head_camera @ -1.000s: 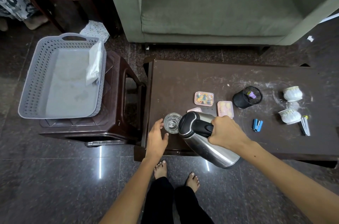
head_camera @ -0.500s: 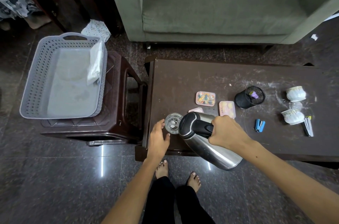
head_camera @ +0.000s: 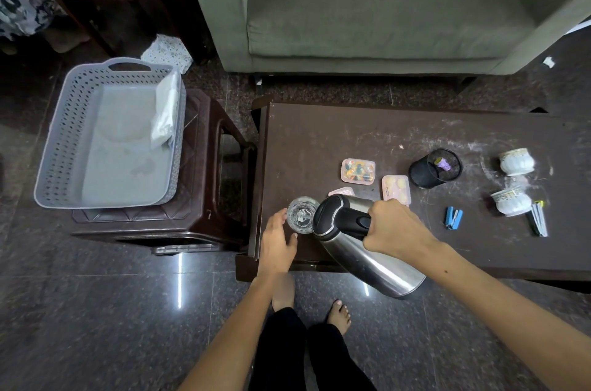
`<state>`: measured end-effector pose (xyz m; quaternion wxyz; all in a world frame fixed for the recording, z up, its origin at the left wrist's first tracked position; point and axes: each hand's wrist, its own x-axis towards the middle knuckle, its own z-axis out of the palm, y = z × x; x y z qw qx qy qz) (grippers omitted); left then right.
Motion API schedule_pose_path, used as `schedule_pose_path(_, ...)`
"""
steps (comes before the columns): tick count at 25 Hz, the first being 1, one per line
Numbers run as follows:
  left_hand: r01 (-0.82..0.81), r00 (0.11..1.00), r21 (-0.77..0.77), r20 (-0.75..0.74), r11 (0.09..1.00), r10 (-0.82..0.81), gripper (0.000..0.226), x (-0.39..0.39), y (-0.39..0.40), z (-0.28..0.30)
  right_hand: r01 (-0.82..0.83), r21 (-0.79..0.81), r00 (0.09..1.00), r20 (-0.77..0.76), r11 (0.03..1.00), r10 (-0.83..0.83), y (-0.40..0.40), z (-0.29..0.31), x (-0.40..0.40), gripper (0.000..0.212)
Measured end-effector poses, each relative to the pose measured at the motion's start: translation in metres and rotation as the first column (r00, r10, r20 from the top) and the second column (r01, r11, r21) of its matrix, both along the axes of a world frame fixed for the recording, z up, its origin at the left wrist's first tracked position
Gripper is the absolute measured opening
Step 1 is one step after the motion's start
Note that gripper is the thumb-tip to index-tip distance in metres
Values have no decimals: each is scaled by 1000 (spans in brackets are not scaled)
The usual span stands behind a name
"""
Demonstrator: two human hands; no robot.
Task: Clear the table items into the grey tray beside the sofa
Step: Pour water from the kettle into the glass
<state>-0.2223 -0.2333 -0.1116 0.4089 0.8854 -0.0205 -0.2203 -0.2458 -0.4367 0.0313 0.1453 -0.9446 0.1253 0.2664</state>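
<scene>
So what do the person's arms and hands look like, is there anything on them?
Both arms are bare right up to the picture's edge: no sleeves show. The left hand and right hand wear no gloves, and no rings, watch or bracelets show. Below are dark trousers and bare feet.

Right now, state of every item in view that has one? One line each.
steel flask: tilted, spout toward the glass, held by right hand
glass: upright on table, left hand open beside it
grey tray: on the stool, holds only a white packet
mesh pen cup: lying on its side
two white cups: upside down
candy box: closed, flat
</scene>
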Motion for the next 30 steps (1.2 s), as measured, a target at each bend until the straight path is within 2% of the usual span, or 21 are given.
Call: schedule_pose_path(30, -8, 1000, 11, -10, 1000, 8, 57, -2, -3, 2, 8, 14, 1000, -28, 1000, -8, 7, -2, 11, 30)
